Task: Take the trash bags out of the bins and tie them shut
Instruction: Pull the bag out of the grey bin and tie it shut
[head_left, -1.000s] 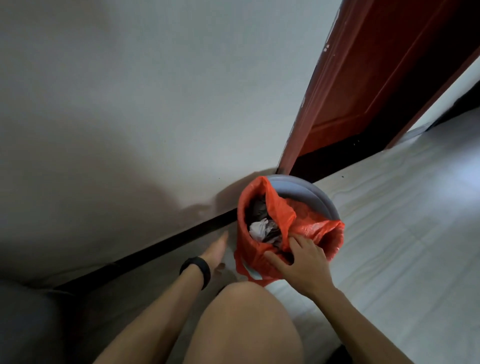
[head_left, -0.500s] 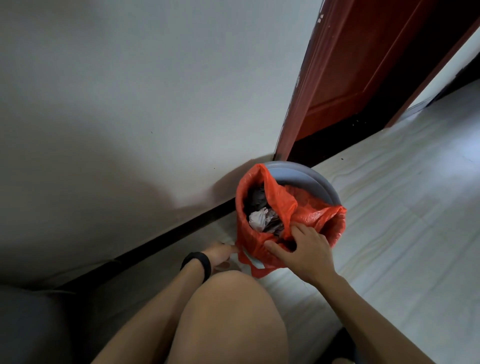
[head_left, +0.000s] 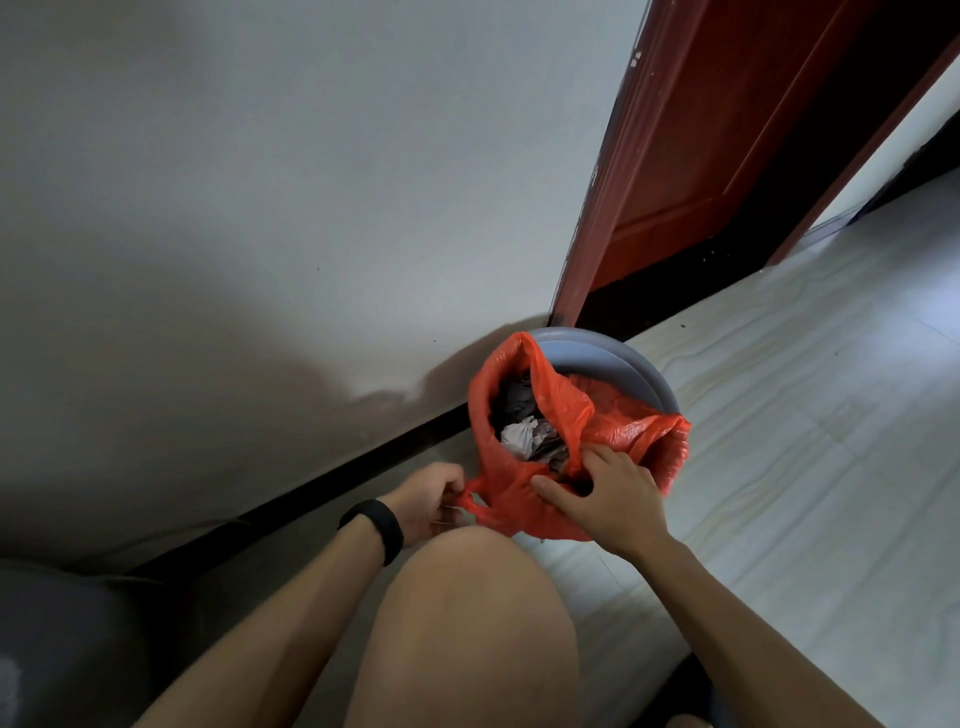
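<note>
while left hand (head_left: 427, 500) pinches the red bag (head_left: 631, 427), right hand (head_left: 609, 493) grips it.

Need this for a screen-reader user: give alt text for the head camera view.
A person beside a wall grips an orange-red trash bag in a grey bin: the left hand pinches a bag handle, the right hand holds the bag's near rim. Crumpled paper shows inside; a red door stands behind.

wall (head_left: 311, 208) behind bin (head_left: 626, 358), knee (head_left: 467, 597) close below, floor (head_left: 805, 441) open right
</note>
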